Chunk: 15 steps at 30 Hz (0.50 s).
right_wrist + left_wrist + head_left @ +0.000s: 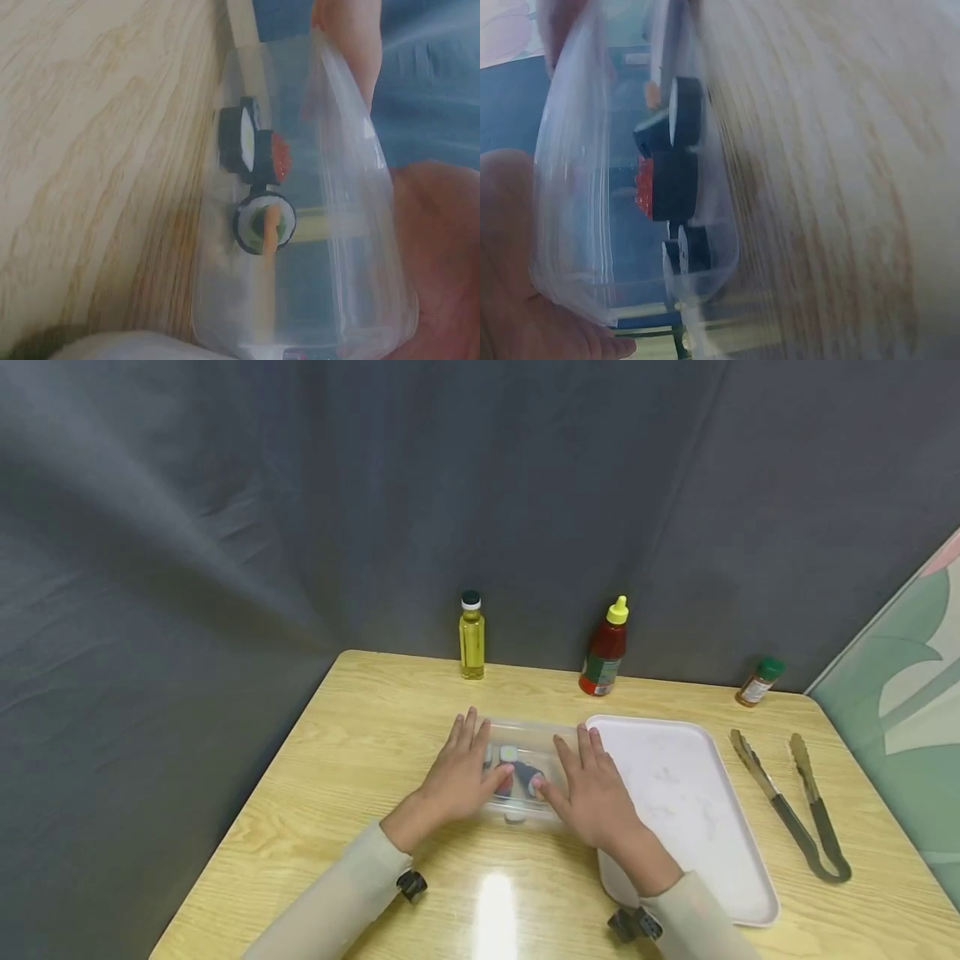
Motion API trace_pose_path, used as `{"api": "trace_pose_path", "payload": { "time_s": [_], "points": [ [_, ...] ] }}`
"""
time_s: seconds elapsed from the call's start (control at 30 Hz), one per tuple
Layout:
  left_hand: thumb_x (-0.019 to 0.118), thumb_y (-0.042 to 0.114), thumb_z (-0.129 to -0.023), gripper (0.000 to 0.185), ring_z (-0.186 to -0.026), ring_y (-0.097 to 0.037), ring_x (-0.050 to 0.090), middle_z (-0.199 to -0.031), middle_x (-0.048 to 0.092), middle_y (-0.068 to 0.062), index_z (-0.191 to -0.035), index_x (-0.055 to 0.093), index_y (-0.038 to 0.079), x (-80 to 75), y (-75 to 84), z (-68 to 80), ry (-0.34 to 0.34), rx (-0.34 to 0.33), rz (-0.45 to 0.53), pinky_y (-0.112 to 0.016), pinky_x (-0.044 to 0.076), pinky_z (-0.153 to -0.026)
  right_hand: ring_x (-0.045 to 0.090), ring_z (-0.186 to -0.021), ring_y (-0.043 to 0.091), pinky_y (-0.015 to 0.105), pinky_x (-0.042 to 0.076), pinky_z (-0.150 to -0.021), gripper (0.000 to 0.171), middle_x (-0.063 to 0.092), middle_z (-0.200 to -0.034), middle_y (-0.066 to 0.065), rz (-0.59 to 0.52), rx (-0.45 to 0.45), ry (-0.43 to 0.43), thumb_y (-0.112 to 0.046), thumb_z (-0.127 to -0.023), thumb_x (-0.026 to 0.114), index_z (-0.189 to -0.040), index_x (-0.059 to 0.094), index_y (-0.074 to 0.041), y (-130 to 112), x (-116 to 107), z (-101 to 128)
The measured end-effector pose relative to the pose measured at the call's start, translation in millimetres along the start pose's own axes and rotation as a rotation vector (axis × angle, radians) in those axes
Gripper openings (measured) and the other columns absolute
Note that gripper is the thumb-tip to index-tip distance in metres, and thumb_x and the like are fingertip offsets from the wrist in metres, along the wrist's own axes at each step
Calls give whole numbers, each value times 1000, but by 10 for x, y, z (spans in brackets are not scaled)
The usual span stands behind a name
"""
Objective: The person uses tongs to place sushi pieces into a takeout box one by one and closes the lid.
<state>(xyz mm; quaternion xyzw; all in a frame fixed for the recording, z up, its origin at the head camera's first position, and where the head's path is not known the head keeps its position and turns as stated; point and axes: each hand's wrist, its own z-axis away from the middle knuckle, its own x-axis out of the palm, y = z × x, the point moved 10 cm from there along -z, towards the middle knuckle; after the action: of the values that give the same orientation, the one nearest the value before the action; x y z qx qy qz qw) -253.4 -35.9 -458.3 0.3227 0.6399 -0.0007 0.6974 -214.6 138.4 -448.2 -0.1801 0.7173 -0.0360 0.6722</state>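
A clear plastic container [551, 743] sits on the wooden table with its lid on. Inside lie several sushi roll pieces [529, 775] wrapped in dark seaweed; one piece [675, 186] has a red topping, and another [265, 223] shows white rice with an orange and green middle. My left hand [459, 777] rests on the left part of the lid, fingers extended and thumb pointing inward. Over the right part lies my right hand [596, 789], its fingers spread the same way. In both wrist views the palm stands at the container's lidded side.
Right of the container lies a white tray [675, 793], partly under my right forearm. Black-handled tongs [795, 827] lie farther right. Along the back edge stand an oil bottle [472, 639], a red sauce bottle [604, 652] and a green-capped spice jar [759, 682]. Dark cloth [525, 485] hangs behind.
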Motion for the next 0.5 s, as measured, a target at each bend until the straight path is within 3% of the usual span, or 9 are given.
{"api": "trace_pose_path", "payload": {
  "time_s": [0.3,0.5],
  "points": [
    [42,57,-110,85,-163,-51,11,-177,4,-27,-168,18,0,15,17,-1,-2,0,-28,-60,24,-130,16,-162,50,70,37,-118,75,18,-172,33,35,-1,37,-55,-108,49,-162,39,-4,-24,-17,19],
    [43,55,-111,84,-162,-52,8,-177,1,-25,-169,17,1,13,19,-1,-7,-7,-4,-62,25,-129,20,-161,51,72,40,-114,73,22,-171,33,29,-14,102,-55,-107,51,-161,43,-6,-11,-13,22]
  ]
}}
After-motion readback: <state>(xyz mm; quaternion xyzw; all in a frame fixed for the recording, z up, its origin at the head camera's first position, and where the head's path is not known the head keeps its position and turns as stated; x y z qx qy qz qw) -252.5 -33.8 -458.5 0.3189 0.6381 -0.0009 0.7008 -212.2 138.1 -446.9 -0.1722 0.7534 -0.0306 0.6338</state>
